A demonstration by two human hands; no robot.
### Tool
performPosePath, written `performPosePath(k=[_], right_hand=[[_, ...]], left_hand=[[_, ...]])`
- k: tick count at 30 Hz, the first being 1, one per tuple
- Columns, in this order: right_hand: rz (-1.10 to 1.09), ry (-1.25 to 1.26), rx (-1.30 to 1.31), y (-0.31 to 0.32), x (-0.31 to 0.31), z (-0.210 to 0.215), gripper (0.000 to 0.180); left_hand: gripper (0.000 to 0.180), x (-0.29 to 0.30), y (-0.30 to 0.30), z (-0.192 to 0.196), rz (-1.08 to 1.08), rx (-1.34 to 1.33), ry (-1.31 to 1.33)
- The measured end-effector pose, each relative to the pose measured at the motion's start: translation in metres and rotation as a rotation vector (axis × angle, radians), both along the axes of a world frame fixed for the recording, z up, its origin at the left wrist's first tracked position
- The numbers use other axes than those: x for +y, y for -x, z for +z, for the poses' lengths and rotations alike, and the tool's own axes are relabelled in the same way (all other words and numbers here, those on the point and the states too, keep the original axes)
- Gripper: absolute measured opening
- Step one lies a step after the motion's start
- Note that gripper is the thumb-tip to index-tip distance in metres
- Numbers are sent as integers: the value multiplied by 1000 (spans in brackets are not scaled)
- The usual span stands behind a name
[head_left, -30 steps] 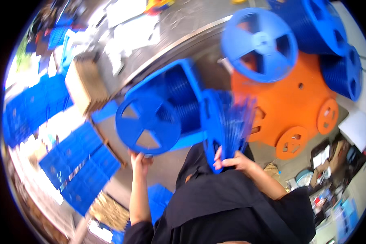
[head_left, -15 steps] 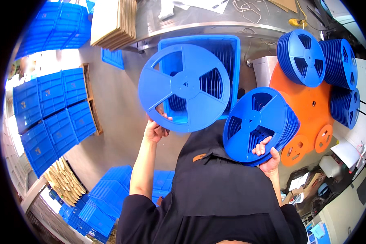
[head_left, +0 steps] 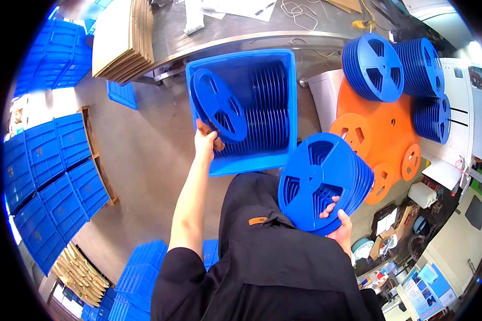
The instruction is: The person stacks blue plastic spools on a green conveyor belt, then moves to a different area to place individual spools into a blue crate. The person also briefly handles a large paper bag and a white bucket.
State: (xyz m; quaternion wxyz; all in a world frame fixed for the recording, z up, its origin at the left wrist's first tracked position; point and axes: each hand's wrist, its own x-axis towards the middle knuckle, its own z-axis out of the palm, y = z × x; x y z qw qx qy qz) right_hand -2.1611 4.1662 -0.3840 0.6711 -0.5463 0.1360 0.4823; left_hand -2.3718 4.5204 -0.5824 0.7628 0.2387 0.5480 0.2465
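My left hand (head_left: 209, 140) grips the rim of a blue plastic reel (head_left: 219, 105), which tilts steeply over the left side of a blue crate (head_left: 251, 165). Rows of blue reels (head_left: 265, 128) stand on edge inside that crate, to the right of the held reel. Against my right side, my right hand (head_left: 337, 220) is closed round the lower edge of a stack of blue reels (head_left: 318, 182), its fingers through an opening in them. Part of my left fingers is hidden behind the reel.
On the right, an orange round table (head_left: 380, 134) carries several stacks of blue reels (head_left: 372, 67). A metal workbench (head_left: 241, 37) with cardboard sheets (head_left: 126, 43) runs along the far side. Stacked blue crates (head_left: 53, 166) stand at the left on a wooden pallet (head_left: 97, 155).
The reel in my left hand has gone from lying broad-side up to steeply tilted, down into the crate's left side. My right hand still holds its stack. The whole view has shifted.
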Motion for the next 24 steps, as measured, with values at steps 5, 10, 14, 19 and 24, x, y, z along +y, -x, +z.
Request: performPosePath(k=[5, 10, 14, 19, 24], right_hand=[[-102, 26, 32, 7, -15, -6, 49], [-153, 12, 25, 10, -27, -7, 47], [-184, -47, 29, 10, -32, -8, 46], [-163, -182, 56, -3, -21, -3, 46], [-114, -433, 34, -41, -14, 12, 45]], left_hand=[[34, 11, -58, -30, -142, -13, -57], [34, 4, -103, -43, -225, 81, -35], [29, -9, -115, -69, -281, 54, -74], [24, -26, -107, -91, -347, 186, -118], [36, -57, -94, -22, -455, 122, -90]])
